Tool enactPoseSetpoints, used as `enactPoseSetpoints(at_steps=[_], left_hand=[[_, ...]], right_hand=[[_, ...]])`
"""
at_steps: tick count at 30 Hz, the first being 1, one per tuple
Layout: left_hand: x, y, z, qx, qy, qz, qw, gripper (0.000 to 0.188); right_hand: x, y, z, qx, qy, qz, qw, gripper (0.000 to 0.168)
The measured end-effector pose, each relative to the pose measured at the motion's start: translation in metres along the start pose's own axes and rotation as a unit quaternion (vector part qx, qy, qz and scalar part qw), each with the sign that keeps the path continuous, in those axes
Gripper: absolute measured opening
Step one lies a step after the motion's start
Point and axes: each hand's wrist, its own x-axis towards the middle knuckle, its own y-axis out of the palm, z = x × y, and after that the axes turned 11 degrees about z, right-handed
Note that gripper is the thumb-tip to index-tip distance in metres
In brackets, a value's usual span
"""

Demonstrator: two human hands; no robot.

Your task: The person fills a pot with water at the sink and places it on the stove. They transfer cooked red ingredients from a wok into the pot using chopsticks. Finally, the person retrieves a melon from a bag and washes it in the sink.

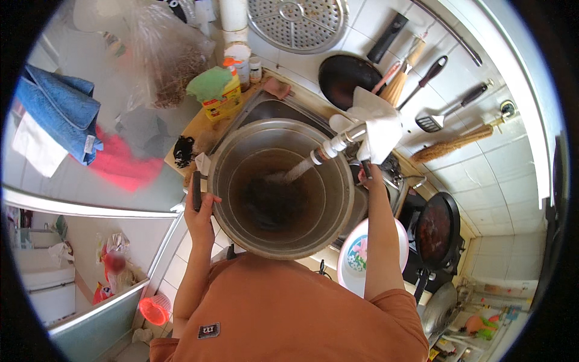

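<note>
A large metal pot (337, 206) with two black handles is before me at the sink (289, 108). Dark, murky water (273, 206) lies inside it. A stream from the faucet (332, 147) falls into the pot, and white material (382, 135) hangs around the faucet's upper part. My left hand (202, 219) grips the black left handle (196, 192), with the thumb towards the pot's wall. On the opposite side my right hand (372, 176) is closed at the right handle (365, 167), its fingers partly hidden. What supports the pot's base cannot be seen.
A pink-rimmed basin (400, 244) sits below my right forearm, near a frying pan (436, 231) on the stove. A yellow bottle (226, 102) with a green cloth stands left of the sink. Spatulas and brushes hang on the tiled wall. A red plastic basket (155, 309) is on the floor.
</note>
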Motion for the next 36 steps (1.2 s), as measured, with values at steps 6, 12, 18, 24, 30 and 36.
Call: enactPoseSetpoints(at_steps=[6,12,18,24,30,36], left_hand=[[-0.013,-0.015,0.01,-0.019,-0.011,-0.018,1.0,0.058],[-0.013,-0.014,0.011,-0.026,-0.017,-0.023,0.999,0.057],[-0.012,-0.013,0.009,-0.01,-0.012,-0.012,1.0,0.058],[-0.012,-0.011,0.006,-0.007,-0.008,-0.013,1.0,0.057],[-0.01,-0.013,0.008,0.001,-0.019,-0.012,1.0,0.057],[-0.008,-0.014,0.011,0.012,-0.001,-0.004,1.0,0.06]], right_hand=[[0.052,-0.018,0.005,0.041,0.037,0.013,0.998,0.027],[0.056,-0.02,0.003,0.051,0.048,0.024,0.997,0.029],[0.06,-0.024,0.0,0.051,0.055,0.036,0.997,0.032],[0.06,-0.027,0.0,0.05,0.06,0.043,0.996,0.036],[0.059,-0.029,-0.001,0.048,0.063,0.045,0.996,0.04],[0.062,-0.029,-0.002,0.043,0.069,0.053,0.995,0.043]])
